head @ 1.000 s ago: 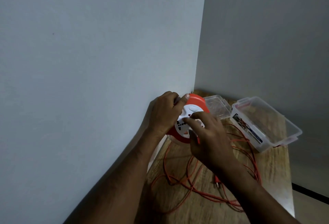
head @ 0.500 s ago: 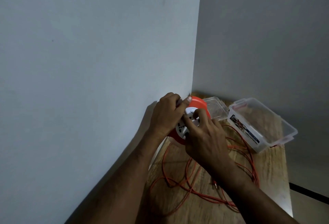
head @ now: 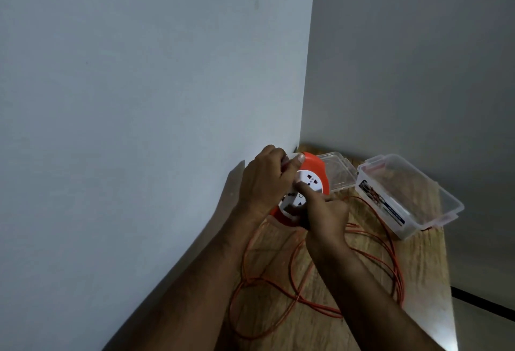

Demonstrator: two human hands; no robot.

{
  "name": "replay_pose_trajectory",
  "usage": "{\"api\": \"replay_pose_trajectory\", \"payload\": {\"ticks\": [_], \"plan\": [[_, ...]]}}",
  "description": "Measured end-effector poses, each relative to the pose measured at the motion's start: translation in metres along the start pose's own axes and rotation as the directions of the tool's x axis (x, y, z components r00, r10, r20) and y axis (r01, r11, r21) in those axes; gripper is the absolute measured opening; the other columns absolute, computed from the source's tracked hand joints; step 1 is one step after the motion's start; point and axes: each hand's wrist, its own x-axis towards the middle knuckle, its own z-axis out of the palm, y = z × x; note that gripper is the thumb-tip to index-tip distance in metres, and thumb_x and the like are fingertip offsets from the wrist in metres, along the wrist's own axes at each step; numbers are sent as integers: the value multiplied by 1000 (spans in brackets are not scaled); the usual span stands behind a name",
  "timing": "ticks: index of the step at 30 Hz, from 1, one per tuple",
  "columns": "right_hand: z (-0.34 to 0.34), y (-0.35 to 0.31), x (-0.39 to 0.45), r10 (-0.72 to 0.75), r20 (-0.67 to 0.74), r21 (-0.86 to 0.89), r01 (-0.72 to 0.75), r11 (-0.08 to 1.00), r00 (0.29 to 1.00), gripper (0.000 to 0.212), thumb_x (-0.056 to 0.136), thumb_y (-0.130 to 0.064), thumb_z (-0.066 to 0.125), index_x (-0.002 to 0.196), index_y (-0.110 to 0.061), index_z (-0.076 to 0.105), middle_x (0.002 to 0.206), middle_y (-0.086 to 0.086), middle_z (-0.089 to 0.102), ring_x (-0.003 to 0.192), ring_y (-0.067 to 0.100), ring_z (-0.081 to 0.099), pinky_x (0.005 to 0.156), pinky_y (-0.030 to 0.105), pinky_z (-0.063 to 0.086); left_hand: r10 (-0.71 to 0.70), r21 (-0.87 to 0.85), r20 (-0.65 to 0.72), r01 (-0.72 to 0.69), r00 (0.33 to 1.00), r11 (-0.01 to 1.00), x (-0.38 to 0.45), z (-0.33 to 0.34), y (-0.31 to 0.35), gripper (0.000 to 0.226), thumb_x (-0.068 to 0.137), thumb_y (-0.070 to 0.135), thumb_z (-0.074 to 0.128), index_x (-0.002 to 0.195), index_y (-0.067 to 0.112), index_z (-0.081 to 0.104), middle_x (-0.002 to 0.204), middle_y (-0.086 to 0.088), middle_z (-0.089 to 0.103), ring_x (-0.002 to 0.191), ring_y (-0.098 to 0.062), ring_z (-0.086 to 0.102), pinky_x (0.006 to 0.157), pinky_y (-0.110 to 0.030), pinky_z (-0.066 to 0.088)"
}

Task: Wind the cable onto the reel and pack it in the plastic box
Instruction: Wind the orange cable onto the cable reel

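An orange reel (head: 316, 168) with a white socket face stands tilted near the wall corner. My left hand (head: 264, 183) grips its upper left rim, thumb over the top edge. At the reel's lower right, my right hand (head: 324, 214) has a finger pressed on the white face. Loose orange cable (head: 370, 256) lies in loops across the wooden table, below and to the right of the reel. Open and empty, the clear plastic box (head: 451, 205) sits at the right, its clear lid (head: 338, 175) lying behind the reel.
The narrow wooden table (head: 418, 281) is wedged into a corner between two pale walls. Its right edge drops to the floor, where a dark strip (head: 485, 302) runs.
My right hand has slid from the upper part of the reel's face down to its lower right side. The left hand keeps its grip on the rim.
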Motion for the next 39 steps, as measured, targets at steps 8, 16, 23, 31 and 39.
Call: {"api": "replay_pose_trajectory", "payload": {"ticks": [8,16,23,31,39], "plan": [[-24,8,-10,-753,427,-621,767,158,501,30,80,-20,79,106,-17,65,101,0,69,85,15,66,68,32,59,-89,-93,-19,87,996,992,0,-5,-9,44,95,53,53,83,12,67,83,-1,68,75,-14,63,73,-38,59],[-14,15,-3,-639,543,-782,606,-148,545,76,69,-42,84,133,-16,53,122,16,55,80,25,64,60,28,53,-93,-134,18,94,996,986,-1,-1,-6,47,93,58,50,83,15,67,82,2,67,75,-12,63,75,-37,60],[-11,5,8,-628,501,-698,707,114,596,57,77,-40,80,126,-17,63,114,4,69,88,17,69,72,25,57,-81,-135,-24,77,996,988,-2,-1,-11,48,92,59,49,81,15,65,79,3,65,73,-12,62,71,-37,59],[7,7,7,-194,9,-276,189,942,981,43,79,-37,81,106,-12,60,97,11,73,71,23,74,48,30,57,-64,-87,-73,57,995,995,-4,4,-7,46,92,60,48,83,18,63,83,3,65,73,-11,60,66,-28,56],[-4,-6,-13,-174,32,-194,177,965,984,14,90,-22,70,96,-11,62,77,4,71,68,21,72,51,28,55,-117,-95,-88,108,989,990,-5,0,-17,44,95,53,53,80,14,65,81,1,67,72,-12,61,67,-33,57]]}}
